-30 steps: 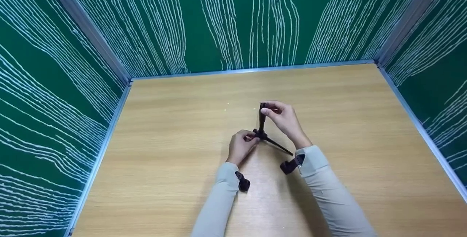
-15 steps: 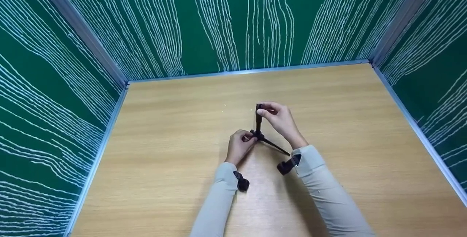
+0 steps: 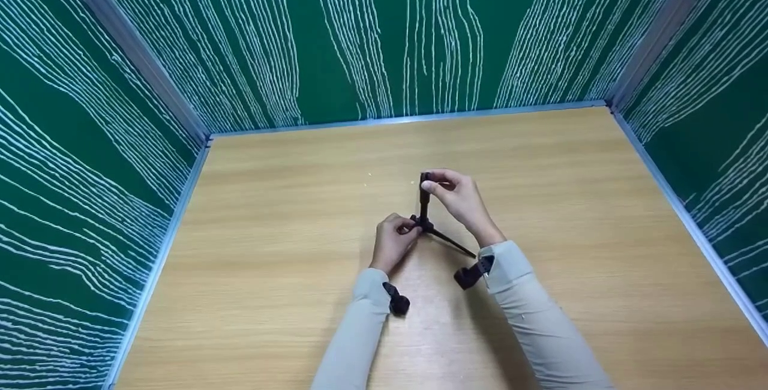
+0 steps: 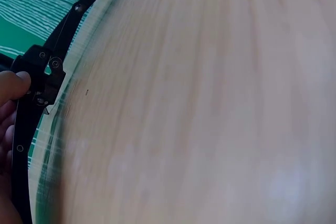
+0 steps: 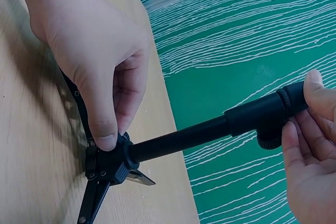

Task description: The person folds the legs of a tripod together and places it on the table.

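A small black tripod stand (image 3: 424,204) is upright on the wooden table, its legs spread. Low down, my left hand (image 3: 394,242) pinches the hub where the legs meet, with the thumb on the hub (image 5: 109,161) in the right wrist view. My right hand (image 3: 463,201) holds the top of the column between thumb and fingers, near a ribbed collar and a side knob (image 5: 269,142). One leg (image 3: 453,242) points toward the right sleeve. In the left wrist view, the thumb (image 4: 14,85) presses on the hinged leg joint (image 4: 39,72). My left hand partly hides the other legs.
The wooden table (image 3: 288,222) is bounded by a metal edge strip and green walls (image 3: 327,84) with wavy white lines. Small pale specks lie behind the tripod. Each wrist wears a black camera; the right wrist camera (image 3: 471,274) is close to a leg tip.
The whole head view has shifted slightly, so the scene sits a little farther left. Both hands keep the same hold on the tripod, which stays upright.
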Demonstrator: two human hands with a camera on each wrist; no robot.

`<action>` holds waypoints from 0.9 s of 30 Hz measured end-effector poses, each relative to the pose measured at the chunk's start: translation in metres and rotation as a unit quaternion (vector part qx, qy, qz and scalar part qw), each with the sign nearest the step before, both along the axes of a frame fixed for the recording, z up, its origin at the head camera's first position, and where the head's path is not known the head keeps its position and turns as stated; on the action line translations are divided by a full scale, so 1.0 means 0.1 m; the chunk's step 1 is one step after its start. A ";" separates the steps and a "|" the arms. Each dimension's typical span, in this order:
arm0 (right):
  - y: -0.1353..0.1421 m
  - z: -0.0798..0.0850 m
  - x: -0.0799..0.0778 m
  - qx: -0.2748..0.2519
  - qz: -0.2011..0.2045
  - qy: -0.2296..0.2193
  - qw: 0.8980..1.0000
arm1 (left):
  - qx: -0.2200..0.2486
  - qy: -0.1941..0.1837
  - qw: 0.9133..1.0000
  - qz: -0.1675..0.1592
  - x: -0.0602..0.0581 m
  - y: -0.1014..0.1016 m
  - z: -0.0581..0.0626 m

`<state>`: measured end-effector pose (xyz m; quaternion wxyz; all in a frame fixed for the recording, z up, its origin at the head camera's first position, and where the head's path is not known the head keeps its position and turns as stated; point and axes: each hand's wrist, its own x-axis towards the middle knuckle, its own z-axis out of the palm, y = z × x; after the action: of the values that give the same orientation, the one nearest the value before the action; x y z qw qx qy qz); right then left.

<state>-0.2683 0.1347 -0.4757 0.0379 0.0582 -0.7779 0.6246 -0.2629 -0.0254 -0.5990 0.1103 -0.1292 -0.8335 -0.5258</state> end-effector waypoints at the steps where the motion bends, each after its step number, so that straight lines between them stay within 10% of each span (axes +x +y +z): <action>1: 0.00 0.00 0.00 0.001 0.001 -0.001 1.000 | 0.000 -0.003 1.000 0.000 0.00 0.00 0.00; 27: 0.01 0.00 -0.01 0.028 0.011 0.002 1.000 | 0.019 0.009 1.000 0.009 -0.01 0.01 -0.01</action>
<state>-0.2693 0.1352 -0.4759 0.0304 0.0692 -0.7942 0.6029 -0.2636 -0.0245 -0.5998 0.1245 -0.1244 -0.8237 -0.5390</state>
